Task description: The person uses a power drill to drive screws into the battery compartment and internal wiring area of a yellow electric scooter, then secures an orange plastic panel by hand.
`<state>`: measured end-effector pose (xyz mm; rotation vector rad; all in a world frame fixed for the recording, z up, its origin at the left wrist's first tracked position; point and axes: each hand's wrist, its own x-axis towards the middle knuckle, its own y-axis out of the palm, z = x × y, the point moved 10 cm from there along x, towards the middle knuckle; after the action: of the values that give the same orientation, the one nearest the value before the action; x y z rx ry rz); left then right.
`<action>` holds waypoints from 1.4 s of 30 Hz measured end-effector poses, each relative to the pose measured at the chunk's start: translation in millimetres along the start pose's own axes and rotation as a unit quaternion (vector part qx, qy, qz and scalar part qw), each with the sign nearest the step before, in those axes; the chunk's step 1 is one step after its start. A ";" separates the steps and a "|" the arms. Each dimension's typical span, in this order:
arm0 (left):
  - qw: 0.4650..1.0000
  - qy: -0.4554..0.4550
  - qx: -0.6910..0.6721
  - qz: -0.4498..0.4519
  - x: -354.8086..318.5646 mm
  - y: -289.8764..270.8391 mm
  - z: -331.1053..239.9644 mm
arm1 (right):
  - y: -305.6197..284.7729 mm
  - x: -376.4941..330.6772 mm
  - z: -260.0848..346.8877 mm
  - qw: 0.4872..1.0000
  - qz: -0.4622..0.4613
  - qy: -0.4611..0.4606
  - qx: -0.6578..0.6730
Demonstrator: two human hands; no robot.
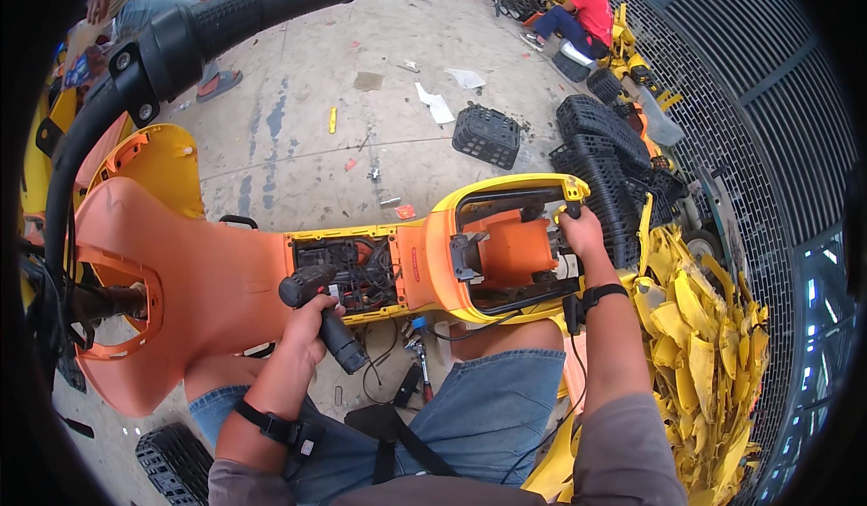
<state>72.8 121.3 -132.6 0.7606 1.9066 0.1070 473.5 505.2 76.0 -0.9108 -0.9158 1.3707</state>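
An orange scooter body (226, 276) with yellow edges lies across in front of my knees. My left hand (310, 323) is wrapped round a black cordless drill (343, 339), whose head lies over the left end of an open bay of wires and dark parts (361, 276). At the right, my right hand (581, 232) is closed on the far right corner of the tail frame (506, 183), beside a small black part (573, 208). Its fingertips are partly hidden. Inside the tail frame sits an orange tray-like part (519, 244).
A black handlebar (262, 9) arches across the upper left. Yellow plastic panels (700, 352) are heaped at the right. A ratchet-like tool (420, 348) lies between my legs. Black crates (488, 135) and a yellow-handled tool (332, 120) are on the floor. Another person (587, 14) sits far right.
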 end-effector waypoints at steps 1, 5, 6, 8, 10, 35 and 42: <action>1.000 0.003 -0.001 0.004 3.1 1.4 2.0 | -9.9 -1.2 0.7 0.999 -0.029 -0.014 -0.026; 1.000 -0.006 0.026 0.015 8.4 6.1 6.5 | -8.6 -0.1 -15.9 1.000 -0.023 -0.002 -0.009; 0.999 -0.002 0.032 0.019 5.7 12.3 6.9 | -12.9 -3.0 -22.8 1.000 -0.022 0.011 -0.007; 0.999 -0.005 0.036 0.007 2.3 11.4 5.3 | -12.4 -3.8 -16.4 0.998 -0.029 0.014 -0.051; 0.998 -0.008 0.056 -0.003 -1.8 2.4 7.5 | -9.7 -7.6 -1.6 0.997 -0.025 0.021 -0.074; 0.981 -0.138 0.134 0.002 45.4 7.2 138.7 | -7.6 1.2 -10.1 0.996 -0.013 0.028 -0.089; 0.977 -0.127 0.156 0.064 63.9 28.8 160.9 | -6.4 0.7 -9.5 0.993 -0.003 0.035 -0.111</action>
<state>205.6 138.0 -246.1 1.0553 1.6481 -0.2068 484.8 505.9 78.3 -1.1165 -1.0299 1.2402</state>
